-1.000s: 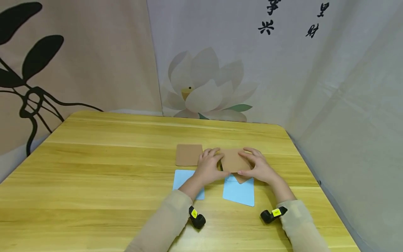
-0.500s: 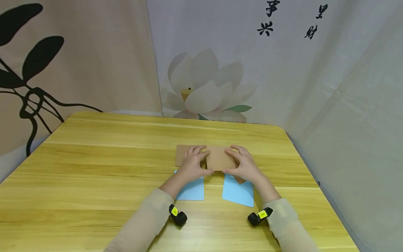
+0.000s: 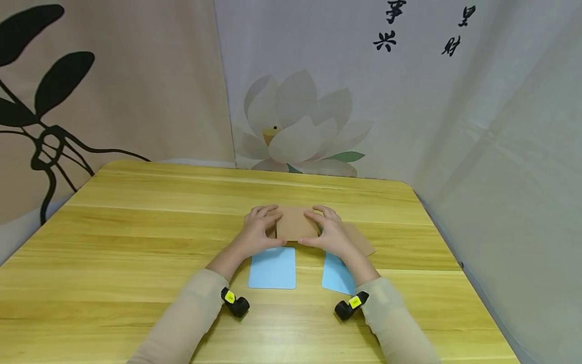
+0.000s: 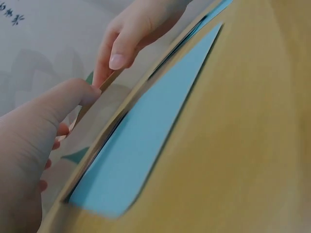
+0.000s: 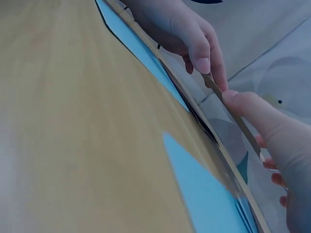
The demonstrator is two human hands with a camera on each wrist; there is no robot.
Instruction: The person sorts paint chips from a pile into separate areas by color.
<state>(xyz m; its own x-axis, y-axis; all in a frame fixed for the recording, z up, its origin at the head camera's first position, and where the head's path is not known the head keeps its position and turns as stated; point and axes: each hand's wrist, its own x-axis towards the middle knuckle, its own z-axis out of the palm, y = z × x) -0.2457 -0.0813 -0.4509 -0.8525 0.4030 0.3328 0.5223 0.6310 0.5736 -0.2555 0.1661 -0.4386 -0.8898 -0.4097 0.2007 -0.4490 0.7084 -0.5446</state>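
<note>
In the head view, both hands hold one square brown card (image 3: 297, 224) between them, by its left and right edges. My left hand (image 3: 256, 230) pinches the left side and my right hand (image 3: 329, 230) the right. Both wrist views show the held card (image 5: 243, 128) edge-on, raised off the tabletop. Below it in the head view lies another brown card, almost wholly covered by the left hand and held card. A blue card (image 3: 273, 268) lies flat nearer the person. Under the right forearm sits a second blue card (image 3: 335, 274), partly hidden, with a tan-brown card (image 3: 361, 238) behind.
The cards are on a wooden table (image 3: 136, 263) with rounded far corners. Printed fabric curtains (image 3: 409, 111) hang behind it and along the right side. A small black camera is strapped to each sleeve cuff.
Both hands have carried the held brown card leftward, from above the right-hand cards to over the left brown card. The left blue card and the right brown card now show more fully.
</note>
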